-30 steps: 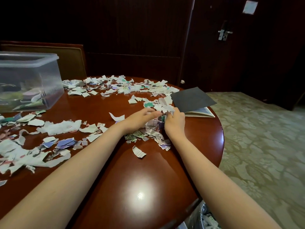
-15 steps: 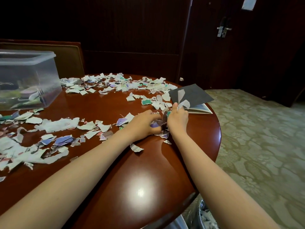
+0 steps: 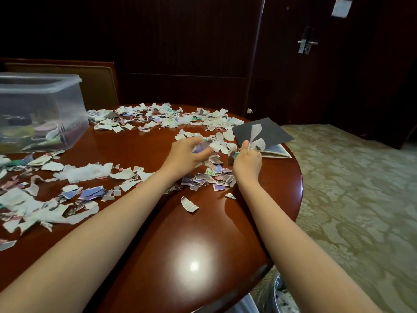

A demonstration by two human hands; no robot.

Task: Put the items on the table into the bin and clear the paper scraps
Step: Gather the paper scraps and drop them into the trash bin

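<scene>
a left hand (image 3: 187,155) curls round purple scraps (image 3: 202,146) and a right hand (image 3: 248,162) pinches white strips (image 3: 257,137) above the table (image 3: 191,256), loose fistfuls likely to spill onto the carpet (image 3: 349,188).

Hotel room or similar guest or function room, by its look. Dark glossy wood wall panelling (image 3: 180,53) across whole back. Heavy dark door (image 3: 316,91) with metal lever handle and tall lock plate (image 3: 305,44), and white notice sheet (image 3: 341,7) fixed high on it. Fitted carpet (image 3: 349,188), pale green-beige, large floral pattern. Round table (image 3: 191,256) in polished red-brown wood, lamp glare on top. Chair (image 3: 97,84) behind it, wood frame, padded olive back. Metal waste bin (image 3: 274,297) on floor just beside table edge.
</scene>
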